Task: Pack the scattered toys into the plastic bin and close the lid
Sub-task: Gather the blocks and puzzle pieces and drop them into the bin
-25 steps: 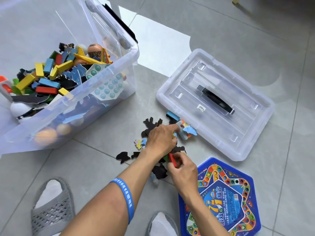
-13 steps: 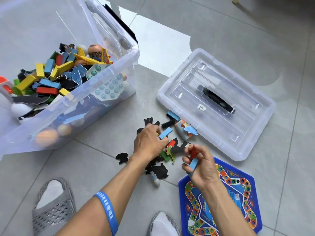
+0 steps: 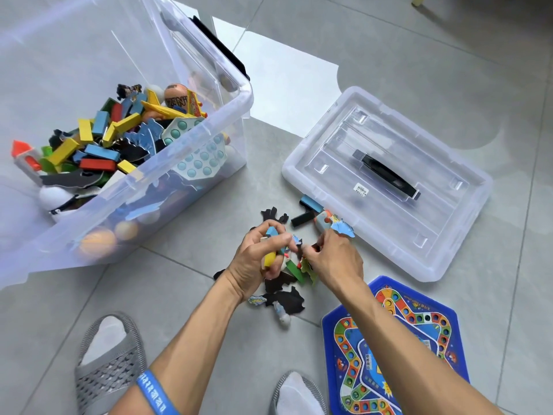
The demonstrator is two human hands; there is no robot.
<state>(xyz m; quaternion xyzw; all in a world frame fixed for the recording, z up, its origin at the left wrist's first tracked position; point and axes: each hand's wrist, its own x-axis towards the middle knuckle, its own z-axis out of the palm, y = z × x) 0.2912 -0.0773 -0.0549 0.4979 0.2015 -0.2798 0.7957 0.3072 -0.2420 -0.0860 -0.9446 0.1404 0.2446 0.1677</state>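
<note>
Item one, your left hand: fingers curled round a small handful of pieces, a light-blue block and a yellow block showing between them; how many more sit in the palm cannot be told. Item two, your right hand: fingertips pinched together at the top of the floor pile, just beside the left hand; a small dark piece seems to be in the pinch, though the view is too cluttered to be sure. Item three, the floor pile itself: flat black cut-outs, a green piece, a small white figure, lying on the tile directly under and in front of both hands. Item four, outliers: a blue block and a black block near the lid's edge, with a printed figure just beside them, all beyond your right hand. Item five, the plastic bin: open, already well stocked with coloured blocks, standing to your left and forward. Item six, the lid: flat on the floor to the right, black handle running diagonally. Item seven, the blue game board: on the floor by your right foot. Judgement: the bin lies leftward of both grips, and the loaded left hand is the nearer one, so the drop falls to it; the right is better placed for the outliers.
</note>
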